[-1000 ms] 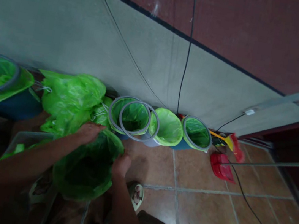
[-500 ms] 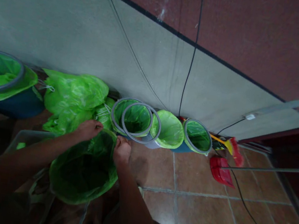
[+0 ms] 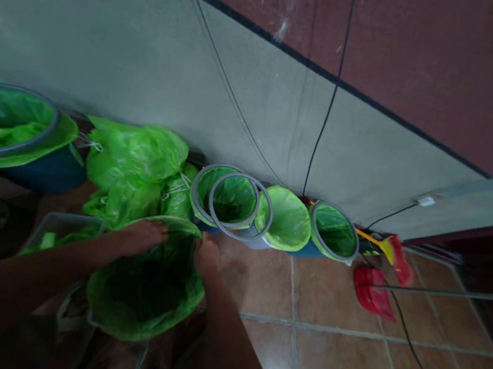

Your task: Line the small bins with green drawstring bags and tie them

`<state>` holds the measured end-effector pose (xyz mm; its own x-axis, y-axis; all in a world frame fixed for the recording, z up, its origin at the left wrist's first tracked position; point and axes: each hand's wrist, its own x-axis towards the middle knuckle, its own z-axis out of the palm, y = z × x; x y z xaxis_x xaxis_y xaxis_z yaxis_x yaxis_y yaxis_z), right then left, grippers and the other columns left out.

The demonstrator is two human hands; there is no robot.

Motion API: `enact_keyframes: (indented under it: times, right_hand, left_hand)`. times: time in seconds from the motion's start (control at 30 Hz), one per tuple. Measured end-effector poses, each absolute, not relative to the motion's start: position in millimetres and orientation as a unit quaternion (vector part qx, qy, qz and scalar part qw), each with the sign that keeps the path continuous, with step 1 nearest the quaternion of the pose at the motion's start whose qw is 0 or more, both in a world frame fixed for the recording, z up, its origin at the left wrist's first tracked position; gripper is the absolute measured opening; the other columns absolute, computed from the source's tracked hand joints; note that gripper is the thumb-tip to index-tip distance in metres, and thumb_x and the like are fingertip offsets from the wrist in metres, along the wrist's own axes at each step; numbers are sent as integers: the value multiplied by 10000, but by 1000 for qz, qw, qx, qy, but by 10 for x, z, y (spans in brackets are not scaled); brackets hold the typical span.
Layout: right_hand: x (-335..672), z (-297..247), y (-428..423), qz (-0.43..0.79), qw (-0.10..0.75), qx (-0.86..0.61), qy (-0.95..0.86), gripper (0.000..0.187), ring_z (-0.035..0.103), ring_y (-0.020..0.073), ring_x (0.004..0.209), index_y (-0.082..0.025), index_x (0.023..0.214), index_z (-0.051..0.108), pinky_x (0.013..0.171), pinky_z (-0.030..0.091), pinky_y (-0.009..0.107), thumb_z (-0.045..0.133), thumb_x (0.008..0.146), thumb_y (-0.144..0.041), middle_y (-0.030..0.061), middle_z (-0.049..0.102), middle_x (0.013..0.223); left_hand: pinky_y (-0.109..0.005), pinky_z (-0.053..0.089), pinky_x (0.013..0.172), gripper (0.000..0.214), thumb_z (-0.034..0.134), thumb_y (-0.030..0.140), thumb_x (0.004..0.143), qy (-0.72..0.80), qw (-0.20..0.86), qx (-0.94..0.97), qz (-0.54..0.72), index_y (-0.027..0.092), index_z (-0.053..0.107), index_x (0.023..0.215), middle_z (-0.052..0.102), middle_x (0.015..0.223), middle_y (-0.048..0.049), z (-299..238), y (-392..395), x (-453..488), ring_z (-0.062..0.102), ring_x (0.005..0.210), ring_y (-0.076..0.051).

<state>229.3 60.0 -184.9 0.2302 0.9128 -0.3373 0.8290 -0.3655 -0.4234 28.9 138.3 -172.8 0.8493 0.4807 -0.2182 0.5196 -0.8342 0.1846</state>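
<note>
In front of me stands a bin lined with a green plastic bag point(image 3: 140, 326), its mouth facing up and its inside dark. My left hand point(image 3: 146, 238) is closed on the bag's far rim, left of the middle. On the right part of that rim, my right hand point(image 3: 206, 255) pinches the bag's edge. The bin's outer wall is hidden under the bag and my arms. Just beyond my right hand, a loose grey ring point(image 3: 272, 214) leans across another green-lined bin point(image 3: 202, 184).
Along the wall stand a pale bin with a green liner point(image 3: 291, 218), a ringed blue bin point(image 3: 308, 251) and a large blue bin point(image 3: 46, 168). Full green bags point(image 3: 137, 156) lie between. A clear plastic box point(image 3: 46, 225), red dustpan point(image 3: 373, 289) and broom point(image 3: 399, 262) are nearby.
The view has shifted slightly, so the scene sits further right. My left hand has come lower onto the bag's rim. My right hand stays at the rim's right side.
</note>
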Motion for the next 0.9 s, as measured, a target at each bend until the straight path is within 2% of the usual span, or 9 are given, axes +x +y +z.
enact_keyframes:
  times: [0.07,0.13,0.23,0.3,0.4,0.53,0.67,0.77,0.9]
  right_hand:
    - [2295,-1830,584,276,82,-783,-551,385,690,248,1062,-84,1328,566,915,509,328,467,989,-236,172,732,1098]
    - [2299,-1805,580,260,133,-786,-544,406,665,241,1123,-84,1346,560,963,493,321,501,972,-231,173,708,1183]
    - [2287,-1763,633,214,241,-771,-549,346,632,198,1173,-130,1263,641,1037,446,292,436,990,-188,125,695,1244]
    - [2252,-1747,708,203,272,-758,-557,346,645,181,1139,-154,1179,694,1037,443,281,397,1000,-166,96,717,1206]
    - [2176,-1767,824,217,255,-752,-569,308,670,179,1078,-172,1113,727,997,464,267,447,985,-158,75,744,1143]
    - [2148,-1867,880,237,211,-742,-591,283,676,165,1060,-196,1131,723,973,464,240,488,976,-166,58,742,1152]
    - [2212,-1930,870,243,170,-718,-630,315,650,167,1122,-201,1228,677,985,442,229,550,942,-163,60,721,1205]
    - [2230,-1890,880,244,130,-723,-633,301,668,190,1075,-199,1215,681,934,460,248,543,948,-188,76,734,1157]
    - [2214,-1783,786,258,115,-770,-572,294,697,212,993,-201,1204,682,844,478,262,537,949,-196,92,753,1073]
  left_hand:
    - [-301,486,826,248,522,103,816,278,125,947,-102,149,711,970,706,1006,-106,-1668,1358,303,644,950,-234]
    - [-306,485,816,241,493,198,887,328,129,932,-81,147,701,998,698,1033,-108,-1546,1393,351,643,937,-229]
    - [-317,487,829,339,386,299,973,411,121,903,-26,150,690,999,687,1003,-100,-1366,1498,443,641,910,-208]
    - [-318,486,868,341,377,291,981,425,129,896,-16,159,691,1001,689,988,-90,-1332,1542,489,642,939,-199]
    - [-325,488,916,318,403,234,966,419,146,895,-34,156,693,1068,707,1030,-104,-1441,1536,516,645,1020,-215]
    - [-362,527,878,359,420,172,935,451,159,876,-66,127,653,1205,720,1104,-153,-1690,1517,463,680,1018,-259]
    - [-362,524,918,382,448,212,937,474,180,858,-89,132,607,1276,727,1134,-151,-1847,1550,366,694,1048,-265]
    - [-382,510,952,419,468,236,926,497,181,842,-107,129,583,1315,726,1144,-160,-1886,1569,309,681,1096,-285]
    - [-390,483,1005,679,634,297,808,516,217,818,-130,151,457,1447,646,1326,-170,-1819,1643,235,624,1208,-303]
